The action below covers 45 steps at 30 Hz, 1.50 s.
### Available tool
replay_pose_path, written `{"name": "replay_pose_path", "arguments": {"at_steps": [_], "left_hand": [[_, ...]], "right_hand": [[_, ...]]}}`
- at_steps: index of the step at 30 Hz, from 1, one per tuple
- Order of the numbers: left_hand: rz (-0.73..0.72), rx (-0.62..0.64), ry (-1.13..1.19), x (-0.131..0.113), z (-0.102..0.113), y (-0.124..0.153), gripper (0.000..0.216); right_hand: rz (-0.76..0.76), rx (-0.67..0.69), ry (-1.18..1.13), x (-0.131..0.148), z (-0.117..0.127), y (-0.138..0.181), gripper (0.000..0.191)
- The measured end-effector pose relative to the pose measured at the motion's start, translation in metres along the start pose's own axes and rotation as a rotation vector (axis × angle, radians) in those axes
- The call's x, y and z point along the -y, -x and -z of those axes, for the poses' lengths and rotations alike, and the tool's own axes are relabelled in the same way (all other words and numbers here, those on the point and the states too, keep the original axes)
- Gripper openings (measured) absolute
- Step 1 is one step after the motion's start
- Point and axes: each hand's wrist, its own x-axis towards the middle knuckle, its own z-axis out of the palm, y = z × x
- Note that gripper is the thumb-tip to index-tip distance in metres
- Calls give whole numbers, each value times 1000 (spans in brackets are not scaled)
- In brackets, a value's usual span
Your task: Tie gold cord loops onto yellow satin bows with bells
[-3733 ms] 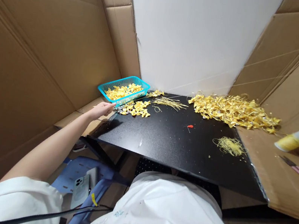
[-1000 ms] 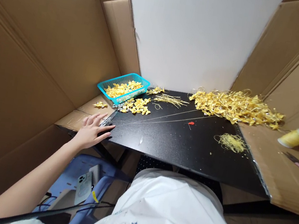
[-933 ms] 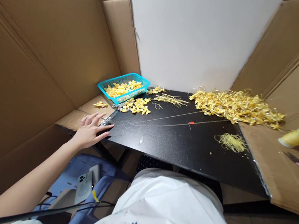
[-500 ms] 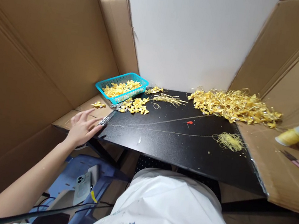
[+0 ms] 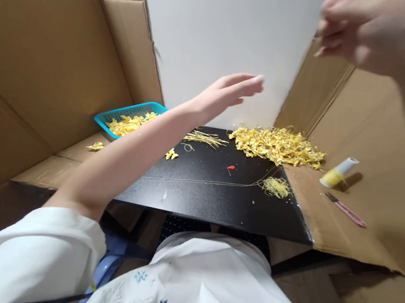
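Note:
My left hand (image 5: 231,92) is raised over the far side of the black table (image 5: 194,202). Its fingers are stretched out and hold nothing that I can see. My right hand (image 5: 356,32) is lifted high at the upper right, a little blurred, fingers curled together; what they hold, if anything, cannot be made out. A thin cord (image 5: 213,181) runs across the table to a tangle of yellow thread (image 5: 276,187). Beyond it lies a heap of yellow ribbon bows (image 5: 277,146) on thin cords. My left forearm covers part of a blue basket (image 5: 101,116) filled with yellow bows (image 5: 125,124).
Cut yellow cords (image 5: 208,139) lie at the table's back, with a small red piece (image 5: 231,167) nearer. On the right cardboard stand a white thread cone (image 5: 338,173) and pink-handled snips (image 5: 348,211). Cardboard walls (image 5: 30,40) rise on both sides.
My left hand has left the table's left edge and moved up and right, above the table. My right hand has come into view at the upper right. The view has shifted.

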Motion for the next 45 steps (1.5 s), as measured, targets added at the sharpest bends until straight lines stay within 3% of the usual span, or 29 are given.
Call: {"name": "replay_pose_path", "arguments": {"at_steps": [1,3,6,9,11,19,27,30,33,35,37,39,42,45], "left_hand": [[17,64,95,-8,-13,-19,63],[70,152,304,-19,-31,-40,74],[129,108,587,-21,-37,-33,63],[246,50,732,-7,-26,5,45],[348,52,791,5,-18,35,44],[708,264,713,46,-7,141,48],[805,260,603,56,29,200,49],[765,373,533,60,38,213,49],[676,554,347,66,47,214,50],[591,592,86,67,52,205,48],[484,470,-190,66,53,191,46],[405,310,-256,64,46,173,62],[423,368,215,67,13,149,60],[610,451,846,79,-35,136,59]], "right_hand": [[-39,6,165,5,-10,-3,28],[-58,33,257,9,-34,-9,21],[-91,75,176,2,-58,-12,21],[-169,61,1,-17,-66,-4,22],[-256,39,-113,-34,-71,9,24],[-450,178,-380,-109,-138,82,21],[-279,313,-314,-111,-163,95,18],[-237,322,-269,-110,-167,100,12],[-223,327,-223,-111,-171,107,4],[-198,326,-178,-111,-174,111,1],[-153,318,-123,-111,-176,113,3],[-103,313,-71,-111,-177,112,4],[-49,287,-26,-116,-178,109,4],[-77,264,-53,-130,-176,108,6]]}}
